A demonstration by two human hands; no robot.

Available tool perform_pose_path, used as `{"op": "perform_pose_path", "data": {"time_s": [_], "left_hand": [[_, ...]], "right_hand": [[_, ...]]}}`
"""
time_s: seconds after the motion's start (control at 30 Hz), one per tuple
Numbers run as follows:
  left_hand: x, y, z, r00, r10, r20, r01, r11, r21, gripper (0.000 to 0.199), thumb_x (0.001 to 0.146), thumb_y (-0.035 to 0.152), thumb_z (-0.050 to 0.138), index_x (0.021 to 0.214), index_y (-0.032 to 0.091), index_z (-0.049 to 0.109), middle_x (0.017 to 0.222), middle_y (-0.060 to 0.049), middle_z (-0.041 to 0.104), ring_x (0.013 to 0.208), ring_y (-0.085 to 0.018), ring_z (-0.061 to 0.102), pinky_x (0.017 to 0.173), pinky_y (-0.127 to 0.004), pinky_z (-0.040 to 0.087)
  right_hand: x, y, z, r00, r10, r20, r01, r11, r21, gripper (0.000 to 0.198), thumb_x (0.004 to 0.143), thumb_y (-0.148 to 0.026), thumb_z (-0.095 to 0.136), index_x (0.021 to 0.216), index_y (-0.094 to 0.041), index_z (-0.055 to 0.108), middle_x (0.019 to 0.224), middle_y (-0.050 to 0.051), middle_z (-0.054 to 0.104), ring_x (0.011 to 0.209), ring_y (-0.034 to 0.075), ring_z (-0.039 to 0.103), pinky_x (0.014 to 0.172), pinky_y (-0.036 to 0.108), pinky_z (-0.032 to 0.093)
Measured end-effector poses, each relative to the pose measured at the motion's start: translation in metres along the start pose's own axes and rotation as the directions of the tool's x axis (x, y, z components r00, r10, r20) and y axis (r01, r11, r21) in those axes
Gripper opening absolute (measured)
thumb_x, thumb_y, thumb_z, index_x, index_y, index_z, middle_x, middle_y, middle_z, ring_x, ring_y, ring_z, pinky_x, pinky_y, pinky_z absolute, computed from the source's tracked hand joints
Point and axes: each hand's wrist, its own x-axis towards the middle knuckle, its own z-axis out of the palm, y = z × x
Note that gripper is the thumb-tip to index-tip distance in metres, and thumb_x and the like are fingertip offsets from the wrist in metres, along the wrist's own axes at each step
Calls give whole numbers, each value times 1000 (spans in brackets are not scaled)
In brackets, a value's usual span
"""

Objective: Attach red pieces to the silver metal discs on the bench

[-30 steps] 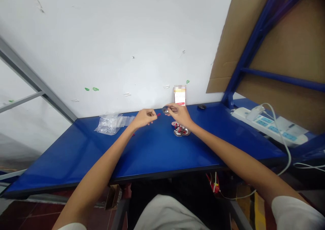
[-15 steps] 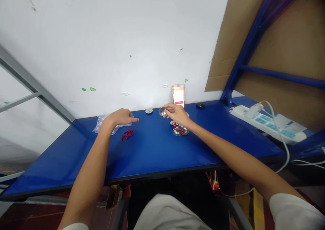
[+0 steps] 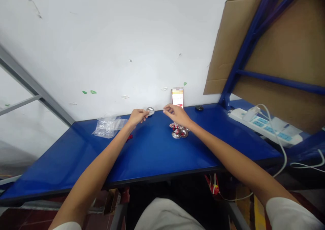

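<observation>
My left hand (image 3: 138,116) pinches the edge of a small, shiny metal cymbal (image 3: 150,111) near the back edge of the blue table. Just to the right, my right hand (image 3: 176,114) hovers with thumb and fingers apart and nothing visible between them. Below it lies a pile of similar cymbals (image 3: 179,132) with red cords. Red cord (image 3: 129,138) shows partly behind my left forearm. Whether another cymbal lies behind the held one I cannot tell.
Clear plastic bags (image 3: 108,126) lie at the left of the blue table (image 3: 152,155). A phone (image 3: 177,97) leans against the wall behind my right hand. A black round object (image 3: 199,108) and a white power strip (image 3: 266,126) are on the right.
My left hand has moved right from beside the bags and now grips a cymbal. My right hand, which held a cymbal, is now empty.
</observation>
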Motion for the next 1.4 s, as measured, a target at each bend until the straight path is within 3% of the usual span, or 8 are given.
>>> {"op": "perform_pose_path", "data": {"time_s": [0.17,0.33,0.6,0.83,0.97,1.13,1.3,1.4], "left_hand": [[19,-7,-12,994,-74,-86,93,965,243,52,85,62,71,59,19,63,48,0,55,43,-11,47,48,-25,37],[-6,12,-16,999,-36,16,25,901,434,58,90,68,63,59,20,67,49,-2,61,44,-15,56,59,-29,46],[-21,12,-26,988,129,-80,-64,832,551,45,97,55,55,72,21,75,64,-4,72,63,-22,66,65,-31,44],[0,-18,-37,972,195,-128,-58,735,676,32,99,38,54,100,20,79,100,-11,81,93,-28,72,83,-34,50],[9,-34,-32,955,294,44,-221,604,766,36,98,25,55,126,16,76,131,-16,76,119,-30,69,104,-38,49],[12,-36,-30,975,210,71,-169,495,852,25,100,30,58,107,20,80,110,-16,79,105,-32,72,93,-40,51],[12,-21,-23,924,373,-80,-138,522,841,33,108,35,46,116,19,74,117,-17,76,105,-31,70,89,-39,49],[12,-16,-12,911,412,-21,-216,520,827,35,111,37,44,119,20,73,121,-16,75,110,-30,68,88,-38,49]], "right_hand": [[2,18,-29,981,-20,195,86,937,-338,13,97,-23,67,101,-20,79,102,8,81,93,23,74,78,30,53],[1,18,-28,899,6,438,134,948,-288,18,87,-33,80,101,-21,84,103,9,80,92,27,72,79,32,52],[1,21,-24,847,96,522,95,940,-328,10,78,-23,84,88,-22,82,89,6,80,78,21,70,68,28,49],[2,26,-25,845,110,523,24,970,-243,24,77,-15,73,99,-19,79,90,5,78,79,20,70,67,26,48],[2,16,-27,819,129,559,-32,983,-180,27,80,-14,69,102,-19,83,84,5,77,73,19,67,64,26,46],[3,3,-31,842,85,533,-92,996,-13,22,85,-21,69,101,-20,84,87,4,79,79,20,69,69,27,49],[6,7,-28,923,79,377,-148,976,157,19,86,-25,75,103,-18,82,87,4,78,79,18,70,71,28,52],[7,10,-26,933,98,347,-171,968,186,18,86,-22,76,102,-18,81,87,4,78,77,17,70,70,27,53]]}}
